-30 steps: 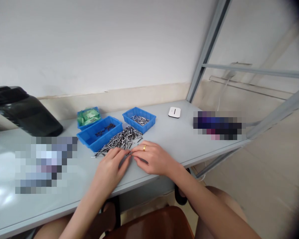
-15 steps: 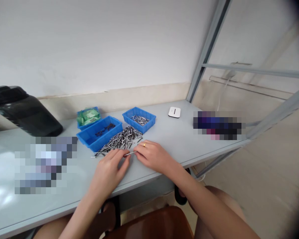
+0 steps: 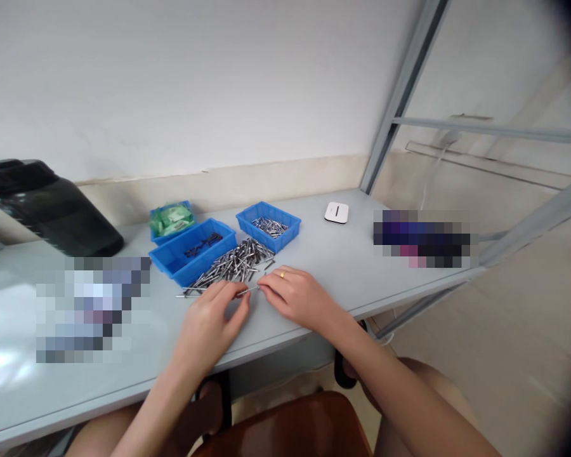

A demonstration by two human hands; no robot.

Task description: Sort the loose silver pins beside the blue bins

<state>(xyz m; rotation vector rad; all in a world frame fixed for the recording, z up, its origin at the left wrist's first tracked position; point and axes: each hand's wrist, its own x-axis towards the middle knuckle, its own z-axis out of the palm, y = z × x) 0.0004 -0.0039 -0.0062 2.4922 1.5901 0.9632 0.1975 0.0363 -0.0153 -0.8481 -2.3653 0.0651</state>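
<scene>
Between my two hands is a thin silver rod (image 3: 251,289), which looks like a blind rivet, held low over the desk's front half. My left hand (image 3: 213,320) pinches its left end between thumb and fingers. At the other end my right hand (image 3: 292,295), with a gold ring, is closed with its fingertips at the tip of the rivet; the fingers partly hide that end. Just beyond the hands lies a loose pile of similar silver and dark rivets (image 3: 238,261).
Behind the pile stand a blue bin (image 3: 171,270) with dark pieces, a blue bin (image 3: 292,235) with silver rivets, and a blue bin with a green bag (image 3: 174,219). A dark bottle (image 3: 71,212) stands left. A white device (image 3: 337,212) and metal frame (image 3: 385,152) are right.
The view has shifted slightly. My right hand has drawn a little to the right, and more of the rivet shows between the hands. Bins and pile have not moved.
</scene>
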